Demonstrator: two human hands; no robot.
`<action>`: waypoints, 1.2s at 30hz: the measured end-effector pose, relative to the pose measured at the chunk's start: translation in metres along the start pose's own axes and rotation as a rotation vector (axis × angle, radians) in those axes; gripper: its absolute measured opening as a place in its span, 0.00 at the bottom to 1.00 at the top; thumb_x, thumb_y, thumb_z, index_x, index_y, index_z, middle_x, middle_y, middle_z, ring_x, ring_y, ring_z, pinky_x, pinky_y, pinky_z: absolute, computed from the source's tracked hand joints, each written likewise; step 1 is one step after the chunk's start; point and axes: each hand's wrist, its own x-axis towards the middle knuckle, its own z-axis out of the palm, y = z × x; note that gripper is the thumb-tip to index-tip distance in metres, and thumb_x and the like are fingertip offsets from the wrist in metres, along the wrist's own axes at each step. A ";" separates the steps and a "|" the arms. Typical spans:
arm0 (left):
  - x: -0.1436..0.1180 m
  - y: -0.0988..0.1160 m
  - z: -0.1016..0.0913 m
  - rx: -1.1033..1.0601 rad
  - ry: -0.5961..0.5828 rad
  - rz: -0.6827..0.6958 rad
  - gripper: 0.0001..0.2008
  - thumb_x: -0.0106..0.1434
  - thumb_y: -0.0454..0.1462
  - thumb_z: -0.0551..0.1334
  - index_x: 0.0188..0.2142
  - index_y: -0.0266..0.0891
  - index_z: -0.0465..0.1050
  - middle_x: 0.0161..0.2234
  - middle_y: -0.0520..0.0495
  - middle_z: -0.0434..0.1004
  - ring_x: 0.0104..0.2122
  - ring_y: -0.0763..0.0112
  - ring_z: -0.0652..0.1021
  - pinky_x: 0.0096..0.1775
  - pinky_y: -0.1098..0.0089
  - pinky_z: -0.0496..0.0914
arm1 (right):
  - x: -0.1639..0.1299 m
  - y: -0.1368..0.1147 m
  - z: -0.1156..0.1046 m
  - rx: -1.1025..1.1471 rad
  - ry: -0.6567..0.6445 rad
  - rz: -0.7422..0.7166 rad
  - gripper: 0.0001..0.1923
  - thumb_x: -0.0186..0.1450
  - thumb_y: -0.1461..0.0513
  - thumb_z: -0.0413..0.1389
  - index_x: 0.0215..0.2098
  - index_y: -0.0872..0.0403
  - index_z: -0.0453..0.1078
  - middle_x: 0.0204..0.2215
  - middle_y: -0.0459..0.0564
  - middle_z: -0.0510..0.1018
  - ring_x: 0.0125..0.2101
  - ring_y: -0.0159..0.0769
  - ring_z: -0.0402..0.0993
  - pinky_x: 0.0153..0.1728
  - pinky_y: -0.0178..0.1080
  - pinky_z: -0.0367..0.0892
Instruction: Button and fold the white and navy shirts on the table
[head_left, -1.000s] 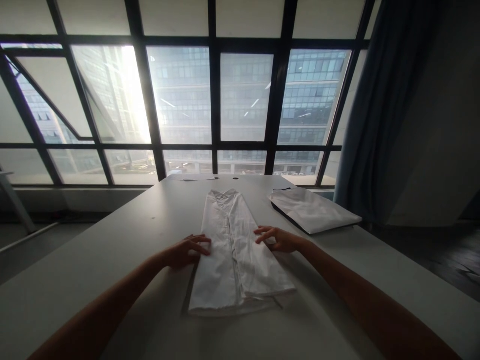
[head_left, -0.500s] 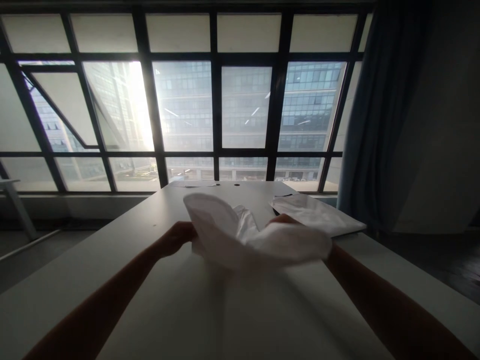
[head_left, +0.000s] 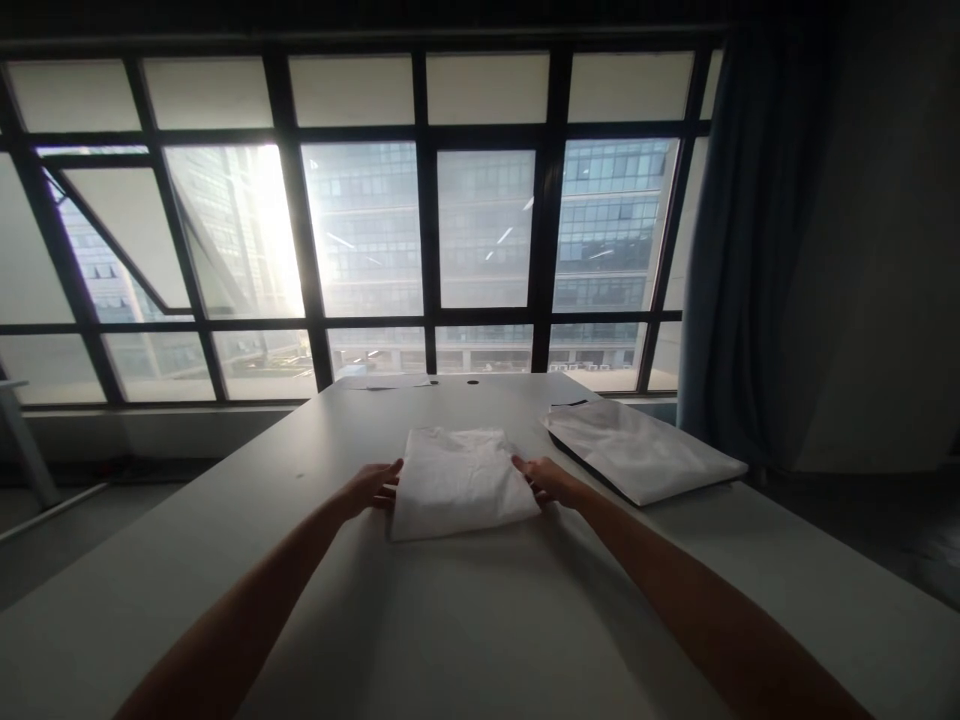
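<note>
A folded white garment [head_left: 459, 482] lies flat in a compact rectangle on the grey table [head_left: 480, 620], near the middle and toward the far edge by the window [head_left: 420, 230]. The left hand [head_left: 373, 487] rests at the garment's left edge, fingers touching the cloth; the right hand [head_left: 550, 480] rests at its right edge the same way. Both hands lie open and flat, gripping nothing. No label or writing can be read on the cloth. Just to the right, apart from the garment, lies a flat white bag [head_left: 645, 452] over a dark edge; what it contains cannot be told. A dark curtain [head_left: 750, 250] hangs at the right of the window.
</note>
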 end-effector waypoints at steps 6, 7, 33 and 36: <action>-0.007 -0.003 0.020 0.094 0.112 0.150 0.36 0.48 0.42 0.75 0.52 0.28 0.68 0.37 0.41 0.76 0.30 0.67 0.76 0.29 0.71 0.69 | -0.020 0.005 0.004 -0.077 0.096 -0.104 0.18 0.59 0.59 0.64 0.44 0.62 0.72 0.32 0.53 0.78 0.27 0.32 0.72 0.23 0.29 0.65; -0.008 -0.003 0.024 0.079 0.134 0.183 0.34 0.49 0.41 0.74 0.52 0.28 0.68 0.37 0.42 0.76 0.30 0.68 0.76 0.28 0.72 0.68 | -0.022 0.006 0.006 -0.074 0.107 -0.126 0.18 0.59 0.60 0.64 0.45 0.62 0.72 0.30 0.52 0.78 0.26 0.31 0.71 0.23 0.29 0.64; -0.083 0.007 0.053 1.202 0.138 0.267 0.26 0.64 0.46 0.60 0.59 0.36 0.68 0.53 0.35 0.75 0.52 0.50 0.74 0.48 0.57 0.70 | -0.083 -0.021 0.018 -0.821 0.174 -0.096 0.35 0.56 0.58 0.66 0.59 0.59 0.66 0.51 0.63 0.75 0.50 0.53 0.71 0.48 0.44 0.67; -0.076 0.000 0.076 1.248 0.155 0.625 0.27 0.70 0.47 0.51 0.63 0.36 0.63 0.62 0.36 0.65 0.62 0.51 0.65 0.60 0.52 0.60 | -0.075 -0.022 0.048 -0.980 0.186 -0.481 0.33 0.67 0.54 0.55 0.67 0.57 0.57 0.63 0.61 0.63 0.63 0.50 0.57 0.63 0.48 0.52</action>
